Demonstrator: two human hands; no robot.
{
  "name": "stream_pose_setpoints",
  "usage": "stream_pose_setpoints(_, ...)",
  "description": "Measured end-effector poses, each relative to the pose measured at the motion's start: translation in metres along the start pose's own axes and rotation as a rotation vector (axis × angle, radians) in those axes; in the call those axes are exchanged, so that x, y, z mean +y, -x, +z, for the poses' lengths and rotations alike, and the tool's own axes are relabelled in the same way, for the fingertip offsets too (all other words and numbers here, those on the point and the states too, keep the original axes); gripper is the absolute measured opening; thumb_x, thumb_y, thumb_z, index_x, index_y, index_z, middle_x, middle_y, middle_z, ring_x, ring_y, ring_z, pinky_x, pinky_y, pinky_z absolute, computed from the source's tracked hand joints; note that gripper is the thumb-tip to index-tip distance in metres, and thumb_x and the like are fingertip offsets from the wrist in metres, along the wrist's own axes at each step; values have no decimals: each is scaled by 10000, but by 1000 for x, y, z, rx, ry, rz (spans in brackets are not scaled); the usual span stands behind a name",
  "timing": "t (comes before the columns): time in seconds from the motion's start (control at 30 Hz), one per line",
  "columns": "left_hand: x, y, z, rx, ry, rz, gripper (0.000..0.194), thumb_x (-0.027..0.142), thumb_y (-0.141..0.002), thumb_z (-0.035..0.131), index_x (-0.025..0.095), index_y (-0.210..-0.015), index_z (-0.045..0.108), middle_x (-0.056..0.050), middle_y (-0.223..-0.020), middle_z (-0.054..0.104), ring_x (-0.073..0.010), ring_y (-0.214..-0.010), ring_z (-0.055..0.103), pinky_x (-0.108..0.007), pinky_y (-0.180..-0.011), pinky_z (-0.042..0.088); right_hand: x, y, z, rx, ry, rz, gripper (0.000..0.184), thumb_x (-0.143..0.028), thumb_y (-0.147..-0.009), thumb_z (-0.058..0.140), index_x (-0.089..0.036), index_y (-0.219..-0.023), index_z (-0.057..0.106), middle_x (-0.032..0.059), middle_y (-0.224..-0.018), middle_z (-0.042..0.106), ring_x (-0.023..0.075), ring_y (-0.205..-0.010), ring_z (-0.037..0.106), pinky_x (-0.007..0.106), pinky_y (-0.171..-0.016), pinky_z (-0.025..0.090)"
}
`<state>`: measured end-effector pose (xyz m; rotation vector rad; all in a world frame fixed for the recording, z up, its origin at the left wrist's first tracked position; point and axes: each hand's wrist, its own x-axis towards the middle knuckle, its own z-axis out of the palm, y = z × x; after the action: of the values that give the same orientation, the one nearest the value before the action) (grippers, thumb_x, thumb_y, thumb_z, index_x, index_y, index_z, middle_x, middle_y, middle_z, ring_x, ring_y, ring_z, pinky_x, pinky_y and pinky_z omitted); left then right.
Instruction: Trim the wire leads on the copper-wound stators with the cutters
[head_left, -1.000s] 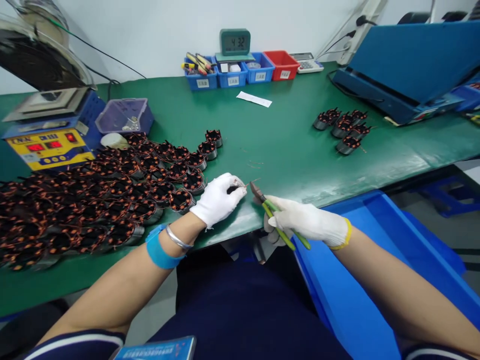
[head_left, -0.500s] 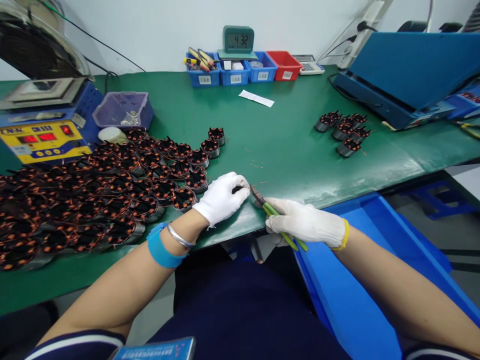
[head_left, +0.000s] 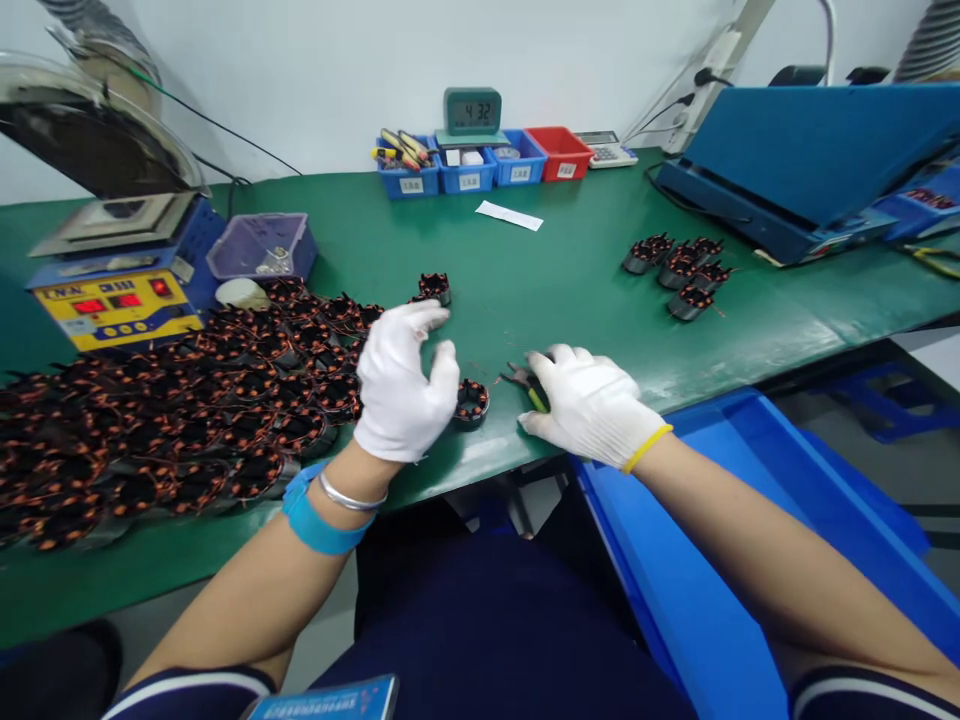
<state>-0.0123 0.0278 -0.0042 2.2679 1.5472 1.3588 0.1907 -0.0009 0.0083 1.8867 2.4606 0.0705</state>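
Observation:
My left hand, in a white glove, is over the right edge of the crowd of wound motor stators. Its thumb and fingers are spread in a C shape, with nothing visible between them. Just right of the thumb a single stator stands upright on the green table, its copper windings facing up. My right hand, also gloved, is palm down over green-handled cutters. Its thumb and forefinger are apart. The cutters lie low at the table with their jaws parted; most of the handles are hidden under the hand.
Several stators stand at the right, before a blue machine. Small blue bins and a red bin line the wall. A purple tray sits by the yellow-fronted device. A large blue tray is below the table edge.
My left hand has moved left and opened, away from the cutters' tips. A stator now stands where it was. My right hand has turned palm down and lowered the cutters to the table.

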Motion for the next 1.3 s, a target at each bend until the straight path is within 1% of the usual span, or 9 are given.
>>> stream_pose_setpoints(0.1, -12, -13, -11, -101, -318, -98, 213, 310, -855, 533, 172, -980, 637, -155, -1317, 569, -355, -1254, 502, -528, -1052, 394, -24, -8, 3, 164, -139, -172, 633, -520, -732, 694, -161, -1237, 565, 169, -1309, 548, 333, -1125, 541, 416, -911, 441)
stream_pose_setpoints(0.3, -32, -18, -21, -247, -558, -138, 322, 482, -826, 569, 198, -706, 663, -125, -1302, 602, -406, -1318, 424, -624, -1093, 284, -43, -20, 9, 77, -154, -225, 286, -431, -861, 575, -198, -1003, 663, 110, -1050, 642, 268, -892, 615, 367, -738, 467)
stream_pose_setpoints(0.53, -37, -16, -19, -347, -608, -78, 378, 562, -653, 729, 197, -742, 693, -158, -1340, 573, -437, -1321, 406, -644, -1096, 266, 103, -50, 7, 73, -69, 476, 468, -564, -841, 537, -178, -1058, 687, 190, -1143, 615, 368, -937, 639, 450, -712, 479)
stream_pose_setpoints(0.7, -36, -15, -18, -353, -573, -40, 276, 476, -655, 755, 209, -679, 690, -116, -1333, 586, -421, -1339, 397, -632, -1109, 256, 165, -37, 13, 163, -22, 601, 624, -509, -892, 451, 6, -1214, 596, 374, -1262, 502, 501, -1147, 530, 578, -874, 420)
stream_pose_setpoints(0.83, -36, -14, -16, -380, -616, -39, 248, 467, -674, 744, 223, -672, 699, -98, -1343, 584, -398, -1350, 398, -632, -1111, 265, 112, -16, 20, 430, -24, 502, 646, -459, -809, 614, -45, -1299, 537, 315, -1399, 451, 458, -1265, 459, 577, -1024, 362)
stream_pose_setpoints(0.93, -37, -14, -17, -444, -640, -2, 197, 405, -734, 698, 210, -722, 724, -119, -1365, 576, -390, -1362, 402, -630, -1120, 265, 43, 10, 30, 426, -252, -140, 503, -468, -867, 552, -115, -1223, 597, 201, -1352, 560, 331, -1285, 486, 470, -1060, 406)
stream_pose_setpoints(1.0, -37, -13, -16, -484, -597, 62, 165, 340, -763, 670, 188, -763, 736, -137, -1383, 567, -389, -1376, 396, -624, -1136, 254, 9, 25, 40, 305, -296, -344, 418, -437, -875, 563, -134, -1150, 644, 172, -1340, 587, 329, -1302, 474, 481, -1092, 380)
stream_pose_setpoints(1.2, -13, 1, -2, -610, -227, 406, 124, 273, -767, 667, 189, -839, 722, -108, -1479, 493, -362, -1451, 309, -572, -1197, 212, 15, 32, 63, 291, -345, -76, 502, -451, -895, 533, -100, -1249, 594, 186, -1362, 572, 336, -1319, 457, 502, -1115, 354)
stream_pose_setpoints(1.3, -2, 6, -3, -703, -67, 383, 154, 196, -760, 638, 206, -901, 699, -93, -1504, 461, -336, -1453, 318, -540, -1183, 277, 29, 35, 62, 366, -379, -8, 522, -459, -890, 512, -122, -1286, 555, 195, -1414, 517, 343, -1359, 418, 538, -1111, 351)
